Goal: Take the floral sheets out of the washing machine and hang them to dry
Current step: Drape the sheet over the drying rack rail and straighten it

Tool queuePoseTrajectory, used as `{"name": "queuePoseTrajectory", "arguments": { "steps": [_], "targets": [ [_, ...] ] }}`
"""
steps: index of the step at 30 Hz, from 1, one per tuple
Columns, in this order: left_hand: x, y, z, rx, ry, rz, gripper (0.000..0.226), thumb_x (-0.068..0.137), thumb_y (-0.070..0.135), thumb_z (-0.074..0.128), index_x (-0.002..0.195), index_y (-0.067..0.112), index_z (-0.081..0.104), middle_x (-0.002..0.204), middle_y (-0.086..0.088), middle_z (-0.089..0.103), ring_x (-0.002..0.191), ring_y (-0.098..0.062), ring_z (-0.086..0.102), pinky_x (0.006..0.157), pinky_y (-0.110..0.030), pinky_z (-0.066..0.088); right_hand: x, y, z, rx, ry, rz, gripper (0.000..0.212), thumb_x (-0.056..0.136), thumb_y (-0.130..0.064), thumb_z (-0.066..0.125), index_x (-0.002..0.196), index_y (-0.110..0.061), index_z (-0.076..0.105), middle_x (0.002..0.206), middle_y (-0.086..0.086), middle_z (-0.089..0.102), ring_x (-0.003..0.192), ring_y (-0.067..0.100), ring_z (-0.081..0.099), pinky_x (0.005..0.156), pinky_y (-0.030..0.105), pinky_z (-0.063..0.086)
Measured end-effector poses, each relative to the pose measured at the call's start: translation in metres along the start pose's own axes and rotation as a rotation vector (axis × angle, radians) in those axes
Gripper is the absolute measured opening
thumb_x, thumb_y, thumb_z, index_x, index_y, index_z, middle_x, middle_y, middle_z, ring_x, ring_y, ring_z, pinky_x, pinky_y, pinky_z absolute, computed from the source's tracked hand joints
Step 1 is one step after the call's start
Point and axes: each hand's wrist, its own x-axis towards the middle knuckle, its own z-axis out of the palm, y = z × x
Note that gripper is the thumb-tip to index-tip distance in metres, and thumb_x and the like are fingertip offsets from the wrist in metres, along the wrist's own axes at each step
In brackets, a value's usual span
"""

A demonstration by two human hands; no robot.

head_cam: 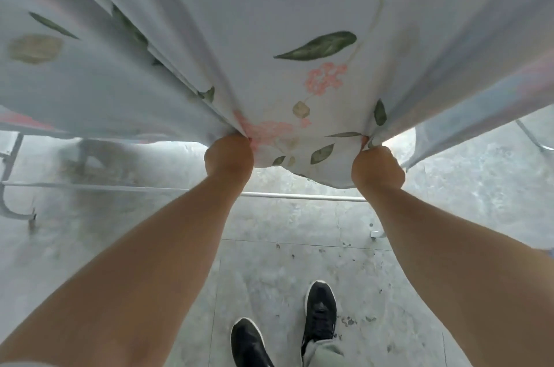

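Sheet (299, 37) already hangs across the upper frame; left hand (229, 158) and right hand (377, 167) each grip its hem at centre, likely spreading it; washer unseen

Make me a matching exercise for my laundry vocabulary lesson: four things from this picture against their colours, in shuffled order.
Things:
1 floral sheet
2 shoes
3 rack rail
4 floor

Colours:
A black
B mottled grey
C pale, with pink flowers and green leaves
D white

Pairs: 1-C; 2-A; 3-D; 4-B
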Motion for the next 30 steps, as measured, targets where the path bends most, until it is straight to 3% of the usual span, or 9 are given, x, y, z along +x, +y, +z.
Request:
{"name": "queuePoseTrajectory", "arguments": {
  "steps": [3, 7, 10, 12, 15, 18, 22, 26, 30],
  "targets": [
    [0.004, 0.006, 0.049, -0.025, -0.065, -0.014, 0.033, 0.106, 0.025, 0.037, 0.111, 0.012, 0.067, 0.108, -0.009, 0.071, 0.103, -0.032, 0.068, 0.072, -0.035, 0.04, 0.009, 0.012, 0.03, -0.07, -0.141, 0.066, 0.038, 0.095, -0.017, 0.037, 0.126, -0.012, 0.058, 0.12, 0.011, 0.064, 0.111, 0.034, 0.062, 0.092, 0.044, 0.047],
    [-0.005, 0.012, 0.106, -0.023, -0.177, -0.035, 0.029, 0.102, 0.015, 0.041, 0.109, 0.012, 0.069, 0.107, -0.007, 0.071, 0.103, -0.03, 0.067, 0.072, -0.033, 0.04, 0.004, 0.034, 0.059, -0.027, -0.301, 0.187, 0.042, 0.099, -0.025, 0.031, 0.13, -0.018, 0.058, 0.121, 0.008, 0.062, 0.098, 0.031, 0.059, 0.082, 0.035, 0.045],
    [-0.024, 0.003, 0.12, -0.025, -0.321, -0.049, 0.025, 0.102, 0.016, 0.046, 0.116, 0.012, 0.066, 0.112, -0.006, 0.069, 0.108, -0.029, 0.065, 0.076, -0.036, 0.046, -0.018, 0.034, 0.062, 0.016, -0.432, 0.237, 0.058, 0.106, -0.042, 0.027, 0.153, -0.009, 0.033, 0.145, 0.017, 0.047, 0.129, 0.038, 0.05, 0.105, 0.04, 0.042],
    [-0.037, -0.002, 0.11, -0.037, -0.427, 0.011, 0.03, 0.103, 0.028, 0.049, 0.126, 0.014, 0.061, 0.118, -0.007, 0.066, 0.113, -0.03, 0.062, 0.083, -0.038, 0.049, -0.041, 0.029, 0.05, -0.034, -0.593, 0.26, 0.069, 0.106, -0.051, 0.023, 0.155, -0.003, 0.027, 0.141, 0.02, 0.047, 0.125, 0.038, 0.054, 0.102, 0.041, 0.046],
    [-0.066, -0.023, 0.066, -0.09, -0.475, 0.093, 0.044, 0.103, 0.044, 0.047, 0.137, 0.015, 0.048, 0.124, -0.009, 0.061, 0.115, -0.031, 0.06, 0.085, -0.04, 0.048, -0.091, 0.007, 0.015, -0.047, -0.794, 0.243, 0.057, 0.105, -0.048, 0.032, 0.144, -0.007, 0.04, 0.12, 0.015, 0.058, 0.08, 0.029, 0.064, 0.061, 0.031, 0.051],
    [-0.096, -0.058, 0.01, -0.09, -0.473, 0.112, 0.038, 0.102, 0.033, 0.05, 0.136, 0.017, 0.045, 0.126, -0.008, 0.06, 0.113, -0.03, 0.06, 0.086, -0.041, 0.05, -0.137, -0.028, -0.018, -0.153, -0.723, -0.095, 0.033, 0.102, -0.032, 0.041, 0.119, -0.003, 0.044, 0.096, 0.012, 0.052, 0.089, 0.028, 0.057, 0.08, 0.033, 0.051],
    [-0.127, -0.121, -0.093, -0.111, -0.446, 0.029, 0.032, 0.1, 0.028, 0.049, 0.131, 0.019, 0.05, 0.13, -0.006, 0.058, 0.117, -0.028, 0.058, 0.088, -0.037, 0.047, -0.201, -0.104, -0.09, -0.054, -0.716, -0.313, 0.047, 0.101, -0.025, 0.044, 0.141, 0.0, 0.036, 0.134, 0.02, 0.053, 0.12, 0.035, 0.055, 0.082, 0.03, 0.042],
    [-0.161, -0.179, -0.212, -0.18, -0.355, -0.076, 0.027, 0.099, 0.026, 0.05, 0.125, 0.02, 0.056, 0.129, -0.008, 0.06, 0.118, -0.028, 0.059, 0.097, -0.039, 0.049, -0.264, -0.176, -0.171, -0.087, -0.692, -0.523, 0.057, 0.102, -0.023, 0.042, 0.15, 0.004, 0.026, 0.143, 0.022, 0.046, 0.122, 0.039, 0.054, 0.092, 0.037, 0.05],
    [-0.207, -0.237, -0.305, -0.199, -0.245, -0.117, 0.028, 0.1, 0.022, 0.049, 0.125, 0.019, 0.06, 0.129, -0.006, 0.061, 0.119, -0.026, 0.058, 0.098, -0.037, 0.049, -0.328, -0.227, -0.236, -0.071, -0.609, -0.645, 0.05, 0.098, -0.023, 0.045, 0.141, 0.002, 0.036, 0.134, 0.021, 0.052, 0.116, 0.038, 0.057, 0.091, 0.039, 0.05]
  ]
}}
